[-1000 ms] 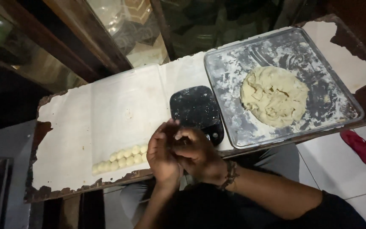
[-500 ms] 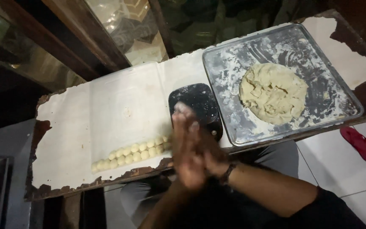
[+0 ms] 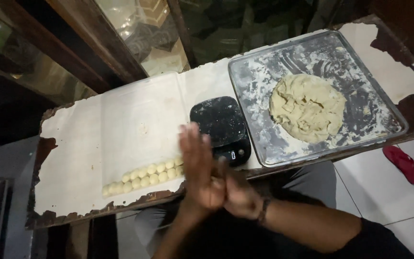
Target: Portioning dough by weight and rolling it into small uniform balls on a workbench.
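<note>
My left hand (image 3: 198, 170) and my right hand (image 3: 238, 194) are pressed palm against palm just in front of the table's near edge, fingers stretched out. Whatever lies between the palms is hidden. Directly behind them sits a black kitchen scale (image 3: 221, 127). To the left, two rows of several small dough balls (image 3: 142, 176) lie on a clear plastic sheet (image 3: 140, 124). A large lump of pale dough (image 3: 307, 108) rests on a floured metal tray (image 3: 255, 86) at the right.
The white table top (image 3: 68, 153) has chipped, ragged edges. A wooden frame (image 3: 101, 43) and glass run along the far side. A red sandal (image 3: 403, 165) lies on the tiled floor at the right. My knees are under the table.
The hands went from cupped together with curled fingers to flat palms, the left hand sliding forward over the right. The view shifted slightly.
</note>
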